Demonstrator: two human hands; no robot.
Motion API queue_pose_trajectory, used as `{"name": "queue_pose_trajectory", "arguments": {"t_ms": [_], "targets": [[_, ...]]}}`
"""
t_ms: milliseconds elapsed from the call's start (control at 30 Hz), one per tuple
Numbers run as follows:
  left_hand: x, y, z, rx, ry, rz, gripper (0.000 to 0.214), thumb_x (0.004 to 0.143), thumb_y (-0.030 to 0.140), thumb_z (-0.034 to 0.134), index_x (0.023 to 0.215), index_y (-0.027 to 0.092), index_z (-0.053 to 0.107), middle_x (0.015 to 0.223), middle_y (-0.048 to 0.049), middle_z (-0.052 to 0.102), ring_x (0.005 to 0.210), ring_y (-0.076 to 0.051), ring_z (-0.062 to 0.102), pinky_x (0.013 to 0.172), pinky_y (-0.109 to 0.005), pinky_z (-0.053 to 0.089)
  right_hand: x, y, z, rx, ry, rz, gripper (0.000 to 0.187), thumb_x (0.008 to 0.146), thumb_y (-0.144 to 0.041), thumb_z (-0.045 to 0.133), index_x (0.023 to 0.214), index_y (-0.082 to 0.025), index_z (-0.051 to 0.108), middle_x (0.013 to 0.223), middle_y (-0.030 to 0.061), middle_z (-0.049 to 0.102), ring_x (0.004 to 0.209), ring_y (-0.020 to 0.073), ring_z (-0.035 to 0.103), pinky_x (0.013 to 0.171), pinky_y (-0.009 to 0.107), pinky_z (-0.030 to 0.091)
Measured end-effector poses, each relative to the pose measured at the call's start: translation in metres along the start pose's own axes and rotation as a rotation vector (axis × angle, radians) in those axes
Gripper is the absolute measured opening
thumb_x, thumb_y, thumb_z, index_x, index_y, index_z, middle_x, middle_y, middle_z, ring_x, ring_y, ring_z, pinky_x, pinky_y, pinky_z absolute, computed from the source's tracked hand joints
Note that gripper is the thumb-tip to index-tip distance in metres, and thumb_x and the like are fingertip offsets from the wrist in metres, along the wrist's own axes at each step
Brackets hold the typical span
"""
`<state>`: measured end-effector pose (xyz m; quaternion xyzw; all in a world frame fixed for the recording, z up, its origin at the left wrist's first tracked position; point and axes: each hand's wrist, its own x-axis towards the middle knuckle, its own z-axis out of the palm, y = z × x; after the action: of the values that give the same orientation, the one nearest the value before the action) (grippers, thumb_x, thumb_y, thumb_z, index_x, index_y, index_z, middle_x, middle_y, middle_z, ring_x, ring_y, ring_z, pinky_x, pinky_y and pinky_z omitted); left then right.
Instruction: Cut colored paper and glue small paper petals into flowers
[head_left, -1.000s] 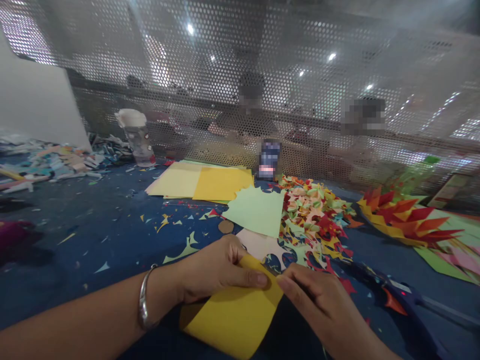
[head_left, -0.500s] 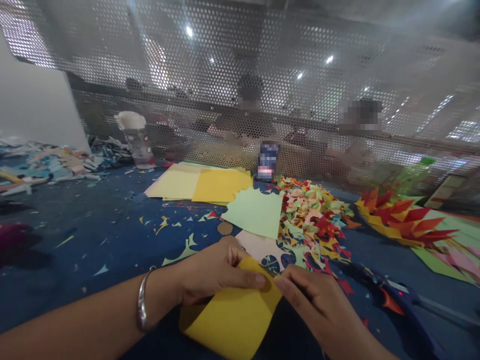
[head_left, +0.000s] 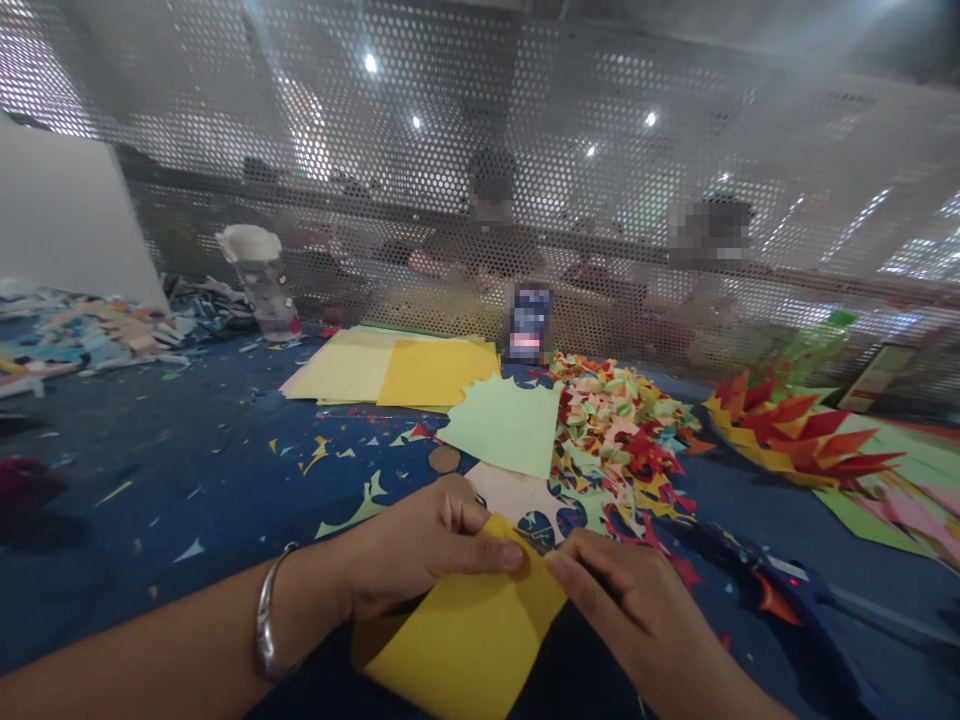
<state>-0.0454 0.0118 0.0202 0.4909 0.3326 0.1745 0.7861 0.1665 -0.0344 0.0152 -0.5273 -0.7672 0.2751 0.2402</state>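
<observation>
A sheet of yellow paper [head_left: 472, 640] is held between my two hands near the front of the table, its near side curving over. My left hand [head_left: 420, 555], with a silver bangle on the wrist, grips the sheet's upper part, thumb on top and fingers behind. My right hand [head_left: 619, 590] pinches the right edge of the same sheet between thumb and forefinger. Just beyond lie a pale pink paper offcut [head_left: 510, 495] with curved cut-outs and a light green sheet [head_left: 510, 425] with a scalloped edge. A round brown disc [head_left: 444, 459] rests beside them.
Small cut paper pieces [head_left: 615, 420] are heaped behind my right hand. A dark blue glue gun [head_left: 787, 590] lies at right, near a folded orange-and-yellow paper piece [head_left: 802, 435]. Behind stand stacked sheets [head_left: 435, 370], a phone [head_left: 529, 325], a cup [head_left: 262, 280] and a perforated metal screen [head_left: 420, 150].
The view has shifted slightly, so the background things sit a little further left. Both hands keep their hold on the yellow paper, almost unmoved.
</observation>
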Motion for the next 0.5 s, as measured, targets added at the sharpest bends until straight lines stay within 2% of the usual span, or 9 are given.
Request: {"name": "queue_pose_trajectory", "arguments": {"t_ms": [500], "targets": [[-0.0003, -0.0004, 0.0003, -0.010, -0.030, -0.002, 0.023, 0.071, 0.037, 0.072, 0.078, 0.014, 0.072, 0.075, -0.0008, 0.069, 0.057, -0.008, 0.057, 0.061, -0.020, 0.045, 0.0003, -0.0008, 0.0012, -0.028, -0.005, -0.013, 0.039, 0.094, -0.045, 0.033, 0.067, -0.020, 0.045, 0.059, -0.0037, 0.040, 0.054, 0.0118, 0.039, 0.050, 0.023, 0.030]]}}
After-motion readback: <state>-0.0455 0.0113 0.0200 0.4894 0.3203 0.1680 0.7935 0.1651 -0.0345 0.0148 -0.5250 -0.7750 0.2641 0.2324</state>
